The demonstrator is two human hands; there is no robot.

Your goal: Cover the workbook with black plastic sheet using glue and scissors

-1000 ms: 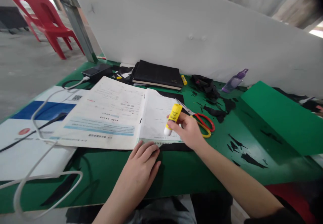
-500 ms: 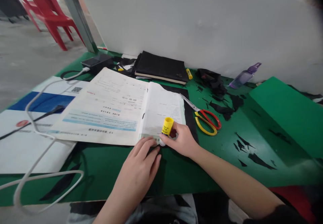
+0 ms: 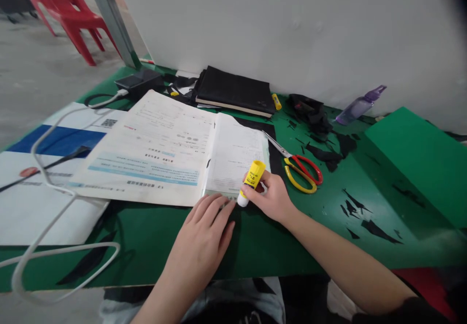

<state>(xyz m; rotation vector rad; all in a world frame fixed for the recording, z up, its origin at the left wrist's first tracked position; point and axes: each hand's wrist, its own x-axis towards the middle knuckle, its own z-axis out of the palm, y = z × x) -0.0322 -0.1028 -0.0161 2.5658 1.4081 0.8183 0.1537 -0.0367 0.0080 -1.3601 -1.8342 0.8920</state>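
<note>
An open book lies on the green table, its right-hand page over a sheet of black paper. My left hand rests palm down at the near edge of that page, fingers stretched out. In my right hand is a yellow glue stick, held tilted with its white end down by the page's near edge, close to my left fingertips. Whether the white end touches the paper I cannot tell. Scissors with red and yellow handles lie to the right of the page.
Behind the book lies a black-covered notebook, with a yellow cap beside it. Black scraps, a purple spray bottle and a green board are at right. A white cable loops across the left side.
My right hand has moved slightly right along the page's near edge, and the glue stick now leans more. My left hand stays nearly in place. The view has shifted a little.
</note>
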